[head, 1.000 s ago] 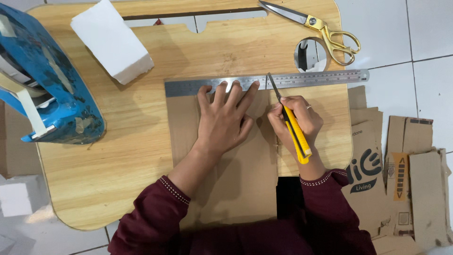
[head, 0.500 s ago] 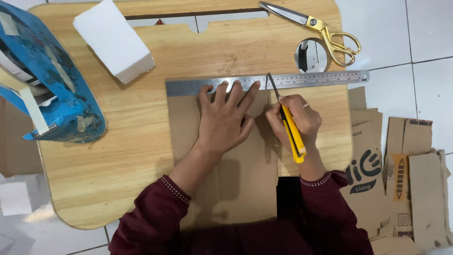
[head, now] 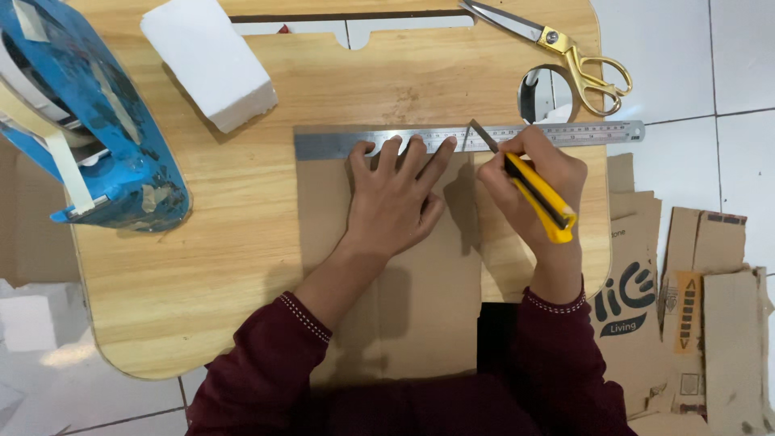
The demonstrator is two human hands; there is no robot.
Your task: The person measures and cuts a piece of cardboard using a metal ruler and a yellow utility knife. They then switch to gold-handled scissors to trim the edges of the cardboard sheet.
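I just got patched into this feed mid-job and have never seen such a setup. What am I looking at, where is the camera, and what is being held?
No machine here: a person works with bare hands, and one head-worn camera looks down at them. The left hand presses flat on a sheet of brown cardboard, fingertips at a metal ruler. The right hand grips a yellow utility knife, its blade tip at the ruler's edge. All of it rests on a small wooden table. Also there: a blue tape dispenser, a white foam block and gold-handled scissors. Cardboard scraps lie on the tiled floor at right.
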